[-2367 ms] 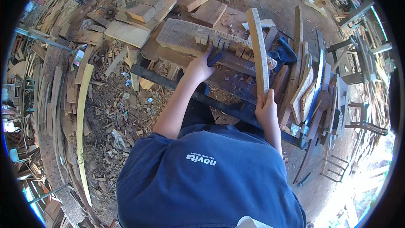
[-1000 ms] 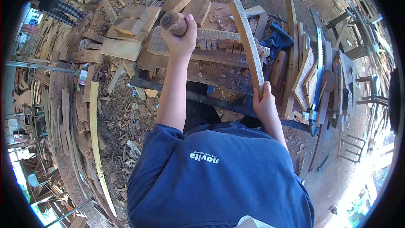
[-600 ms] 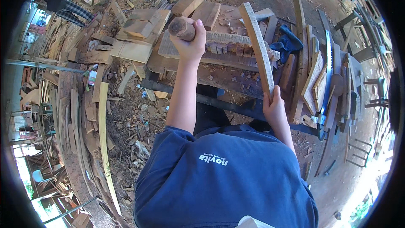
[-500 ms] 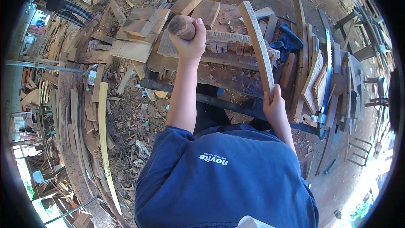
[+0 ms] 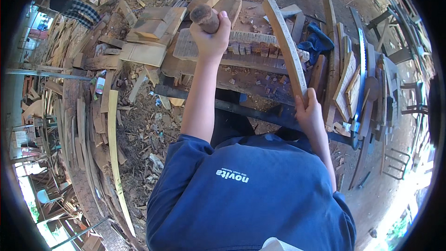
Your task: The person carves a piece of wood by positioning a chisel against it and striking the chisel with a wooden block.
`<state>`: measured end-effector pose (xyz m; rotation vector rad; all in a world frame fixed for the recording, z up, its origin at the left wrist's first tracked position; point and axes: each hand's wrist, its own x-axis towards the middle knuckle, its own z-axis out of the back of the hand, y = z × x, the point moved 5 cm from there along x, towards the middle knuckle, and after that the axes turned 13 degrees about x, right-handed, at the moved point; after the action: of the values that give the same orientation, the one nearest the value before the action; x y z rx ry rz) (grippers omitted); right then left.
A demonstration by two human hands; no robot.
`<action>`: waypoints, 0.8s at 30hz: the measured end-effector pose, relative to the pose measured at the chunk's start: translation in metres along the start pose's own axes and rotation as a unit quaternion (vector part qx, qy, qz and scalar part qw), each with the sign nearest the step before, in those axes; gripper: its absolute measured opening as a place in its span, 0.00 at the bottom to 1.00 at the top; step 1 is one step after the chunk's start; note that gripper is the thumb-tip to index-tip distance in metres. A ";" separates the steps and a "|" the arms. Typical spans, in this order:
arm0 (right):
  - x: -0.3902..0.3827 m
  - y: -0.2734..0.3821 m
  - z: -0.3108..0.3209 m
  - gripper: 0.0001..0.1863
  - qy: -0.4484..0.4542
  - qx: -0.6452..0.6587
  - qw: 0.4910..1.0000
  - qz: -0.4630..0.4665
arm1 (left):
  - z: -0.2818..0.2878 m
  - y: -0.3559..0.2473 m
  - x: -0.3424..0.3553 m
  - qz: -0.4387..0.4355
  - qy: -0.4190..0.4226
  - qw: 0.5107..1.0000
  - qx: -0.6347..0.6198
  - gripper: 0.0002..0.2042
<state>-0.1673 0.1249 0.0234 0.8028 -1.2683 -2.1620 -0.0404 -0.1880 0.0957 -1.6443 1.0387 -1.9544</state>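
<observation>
My left hand [image 5: 211, 37] is raised over the workbench and gripped around a thick round wooden handle [image 5: 203, 15]; only the handle's dark butt end shows, and whatever head it has is hidden. My right hand [image 5: 310, 111] grips the lower end of a long, slightly curved wooden slat [image 5: 284, 42]. The slat stands on edge and leans away across the bench. Below the left hand lies a grooved board [image 5: 241, 49] on the rough workbench top [image 5: 251, 76].
A blue cloth [image 5: 318, 42] lies just right of the slat. Curved slats and a long saw blade [image 5: 361, 72] lean at the right. Stacked boards [image 5: 148, 32] sit at the left, bent planks [image 5: 93, 125] and wood chips [image 5: 148, 125] cover the ground. Another person [image 5: 69, 4] stands far left.
My left hand lifted off the bench with the round wooden handle and now stays raised. My right hand has kept its hold on the curved slat throughout.
</observation>
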 end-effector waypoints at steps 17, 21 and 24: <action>-0.021 0.283 0.023 0.14 0.184 -0.270 0.891 0.316 | 0.000 0.004 0.009 0.005 -0.003 1.000 0.004 0.07; -0.027 0.312 0.041 0.14 0.117 -0.267 0.853 0.433 | 0.000 0.005 0.009 0.003 0.000 1.000 0.001 0.07; -0.035 0.330 0.044 0.14 0.045 -0.203 0.787 0.581 | 0.001 0.006 0.009 0.017 -0.003 1.000 0.018 0.08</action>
<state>-0.1328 0.0299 0.3426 -0.1187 -0.8024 -1.2297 -0.0421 -0.1985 0.0975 -1.6016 1.0166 -1.9349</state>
